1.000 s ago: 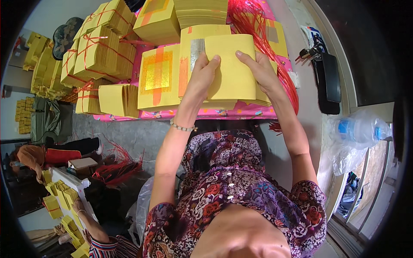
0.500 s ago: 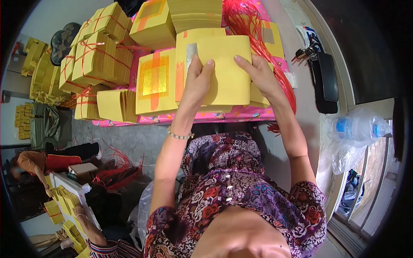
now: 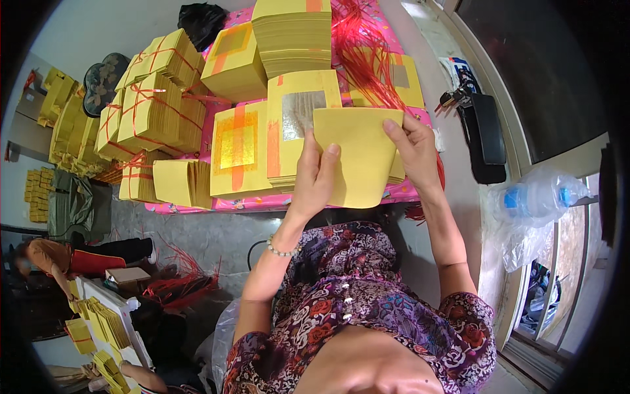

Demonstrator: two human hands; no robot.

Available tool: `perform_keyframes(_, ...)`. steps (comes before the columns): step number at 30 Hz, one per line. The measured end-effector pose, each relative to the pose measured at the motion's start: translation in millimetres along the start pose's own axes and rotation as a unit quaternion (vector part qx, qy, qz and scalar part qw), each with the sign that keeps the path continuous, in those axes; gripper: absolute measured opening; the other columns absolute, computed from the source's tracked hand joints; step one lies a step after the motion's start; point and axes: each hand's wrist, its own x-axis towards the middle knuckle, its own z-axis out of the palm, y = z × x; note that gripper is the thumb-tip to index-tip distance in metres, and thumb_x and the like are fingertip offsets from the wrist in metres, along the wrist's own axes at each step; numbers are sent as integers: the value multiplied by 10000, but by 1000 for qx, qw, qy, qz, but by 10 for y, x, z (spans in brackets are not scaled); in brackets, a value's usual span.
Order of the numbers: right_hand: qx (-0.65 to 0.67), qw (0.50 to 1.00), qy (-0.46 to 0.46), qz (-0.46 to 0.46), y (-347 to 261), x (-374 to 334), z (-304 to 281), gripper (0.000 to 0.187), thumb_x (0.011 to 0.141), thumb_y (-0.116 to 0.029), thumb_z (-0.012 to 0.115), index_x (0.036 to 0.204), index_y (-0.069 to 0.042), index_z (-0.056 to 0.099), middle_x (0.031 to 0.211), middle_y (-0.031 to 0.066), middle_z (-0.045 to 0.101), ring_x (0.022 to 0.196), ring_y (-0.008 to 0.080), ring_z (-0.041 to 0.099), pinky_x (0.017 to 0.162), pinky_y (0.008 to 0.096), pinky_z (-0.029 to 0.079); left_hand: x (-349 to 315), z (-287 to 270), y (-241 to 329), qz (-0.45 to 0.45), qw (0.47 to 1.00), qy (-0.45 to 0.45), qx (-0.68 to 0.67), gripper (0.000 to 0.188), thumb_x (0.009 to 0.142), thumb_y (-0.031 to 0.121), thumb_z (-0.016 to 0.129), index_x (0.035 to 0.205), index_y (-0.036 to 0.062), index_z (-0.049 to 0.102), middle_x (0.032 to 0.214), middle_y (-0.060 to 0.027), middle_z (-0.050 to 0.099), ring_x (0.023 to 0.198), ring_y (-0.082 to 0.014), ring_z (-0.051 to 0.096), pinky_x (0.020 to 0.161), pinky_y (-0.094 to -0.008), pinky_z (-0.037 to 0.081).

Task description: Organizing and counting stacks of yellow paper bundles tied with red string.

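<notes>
A folded piece of plain yellow paper (image 3: 359,161) is held between my two hands in front of the pink table. My left hand (image 3: 315,174) grips its left edge, thumb in front and fingers behind. At its upper right corner, my right hand (image 3: 418,152) pinches the paper between thumb and fingers. Just beyond lies a stack of yellow paper with a silver square (image 3: 298,108), partly covered by the held piece. To its left is a stack with a gold square (image 3: 235,141) and an orange stripe. A small pile of folded yellow paper (image 3: 182,184) stands at the table's front left.
Yellow bundles tied with red string (image 3: 152,115) are heaped at left. A tall paper stack (image 3: 292,36) stands at the back, beside loose red strings (image 3: 367,39). Plastic-wrapped bottles (image 3: 535,197) are at right. Another person (image 3: 49,256) is at a white table at lower left.
Both hands have brought the folded paper nearer to me and rightward off the stack, uncovering the silver square. My right hand has shifted to the paper's upper corner.
</notes>
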Motion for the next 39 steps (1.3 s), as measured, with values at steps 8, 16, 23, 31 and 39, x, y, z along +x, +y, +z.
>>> perform_keyframes(8, 29, 995, -40, 91, 29, -428, -139, 231, 911, -78, 603, 1099, 57, 615, 963, 56, 671, 872, 71, 602, 770, 222, 492, -156, 104, -46, -1, 1000, 1, 4, 317, 994, 117, 416, 1283, -8, 373, 1153, -81, 533, 1056, -118, 483, 919, -270, 395)
perform_keyframes(16, 11, 992, -32, 124, 164, -630, -308, 261, 916, -116, 608, 1101, 67, 617, 978, 78, 672, 876, 87, 612, 760, 227, 501, -106, 325, -121, -44, 999, 5, -23, 251, 987, 110, 416, 1201, -23, 414, 1084, -92, 553, 993, -117, 506, 873, -268, 418)
perform_keyframes(23, -1, 988, 4, 154, 204, -693, -441, 279, 924, -159, 602, 1090, 64, 623, 929, 70, 679, 796, 83, 631, 673, 212, 519, 66, 408, -306, -114, 991, -38, -59, 317, 980, 86, 423, 1281, -10, 410, 1220, -98, 546, 1122, -137, 509, 950, -283, 407)
perform_keyframes(31, 1, 978, 36, 207, 226, -763, -532, 294, 930, -185, 594, 1091, 58, 627, 917, 73, 681, 782, 85, 639, 674, 217, 527, 238, 531, -404, -173, 983, -46, -50, 210, 966, 85, 431, 1154, -10, 441, 1077, -95, 571, 999, -132, 529, 881, -288, 427)
perform_keyframes(39, -12, 977, 25, 211, 292, -756, -609, 270, 929, -177, 594, 1081, 43, 633, 921, 53, 678, 808, 68, 625, 698, 204, 510, 416, 624, -483, -137, 989, -31, -48, 200, 958, 77, 437, 1137, -14, 446, 1051, -101, 577, 985, -135, 535, 875, -298, 429)
